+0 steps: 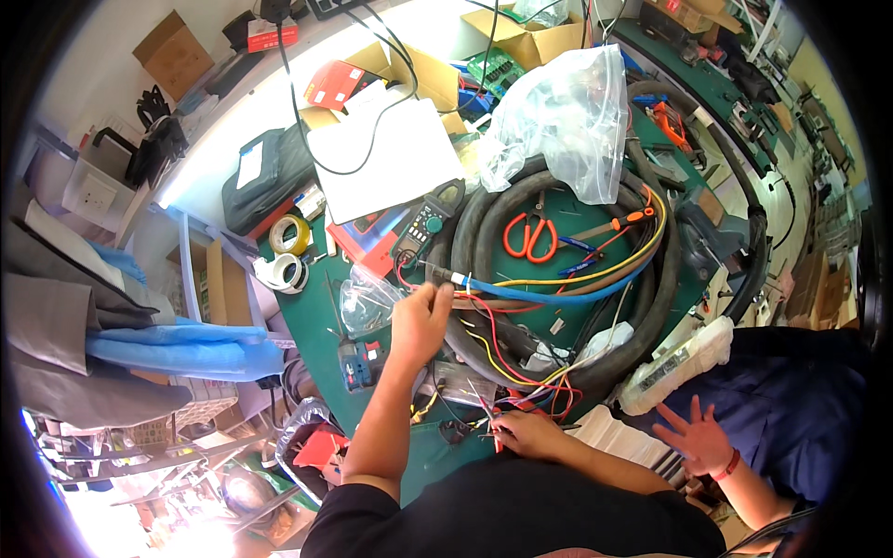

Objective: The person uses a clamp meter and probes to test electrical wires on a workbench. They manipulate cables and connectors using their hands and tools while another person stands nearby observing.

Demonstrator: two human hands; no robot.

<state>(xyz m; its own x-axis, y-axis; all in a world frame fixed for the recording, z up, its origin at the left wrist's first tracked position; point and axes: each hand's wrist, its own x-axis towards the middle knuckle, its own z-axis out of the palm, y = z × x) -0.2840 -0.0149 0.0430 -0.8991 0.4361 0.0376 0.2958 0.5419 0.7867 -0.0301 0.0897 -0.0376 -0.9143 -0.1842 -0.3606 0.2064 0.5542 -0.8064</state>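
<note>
My left hand is closed in a pinch at the ends of thick coloured wires, where the brown wire runs in behind the fingers. Just beyond the fingertips lies the blue wire with a white sleeve on its end. The yellow wire curves alongside. My right hand, low at the table's near edge, is wrapped round a red-handled tool with thin pointed metal tips; its exact kind is partly hidden. Thin red, yellow and white wires hang close to that tool.
A thick black cable coil surrounds orange-handled scissors on the green table. A clamp meter, clear plastic bag, tape rolls and blue power tool lie around. At right is another person's open hand.
</note>
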